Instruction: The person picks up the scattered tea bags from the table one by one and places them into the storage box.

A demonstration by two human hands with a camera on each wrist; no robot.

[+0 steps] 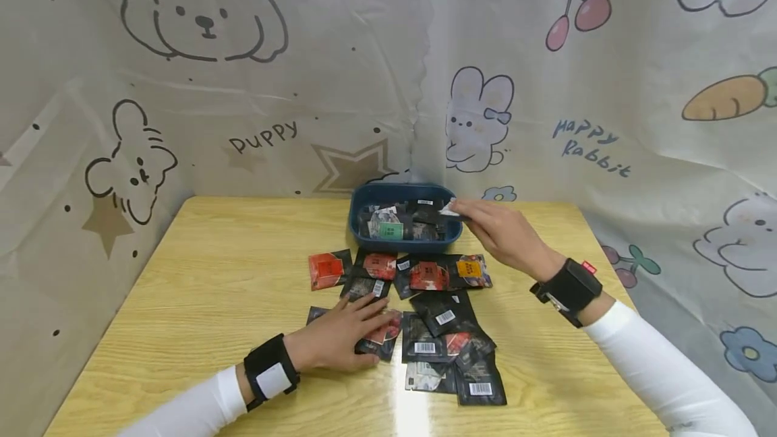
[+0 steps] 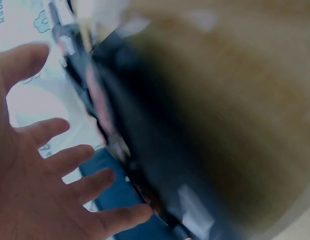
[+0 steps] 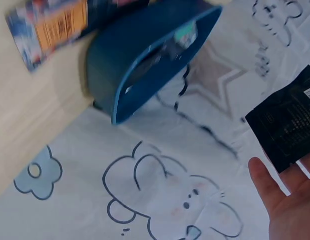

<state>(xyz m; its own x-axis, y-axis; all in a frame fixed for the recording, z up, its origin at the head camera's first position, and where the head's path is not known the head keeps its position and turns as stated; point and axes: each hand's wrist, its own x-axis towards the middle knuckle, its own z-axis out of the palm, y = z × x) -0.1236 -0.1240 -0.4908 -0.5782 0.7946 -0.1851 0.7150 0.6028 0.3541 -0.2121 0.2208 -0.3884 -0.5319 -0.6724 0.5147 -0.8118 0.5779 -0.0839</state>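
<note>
My right hand [image 1: 506, 231] is at the right end of a dark blue bin [image 1: 405, 246], pinching a small black sachet [image 3: 285, 122] with a printed back and barcode. Inside the bin lie several more sachets, one bearing a green label [image 1: 388, 230]. With fingers spread, my left hand [image 1: 334, 337] lies over black sachets on the table, one showing a red label [image 1: 379, 334]. In the left wrist view its fingers are straight and apart, holding nothing; the sachets there are blurred.
In front of the bin runs a row of sachets with red labels [image 1: 428, 275] and an orange label [image 1: 469, 268]. A loose heap of black sachets [image 1: 423, 342] overlaps to the right of my left hand. A printed curtain [image 1: 364, 86] hangs behind the wooden table [image 1: 243, 261].
</note>
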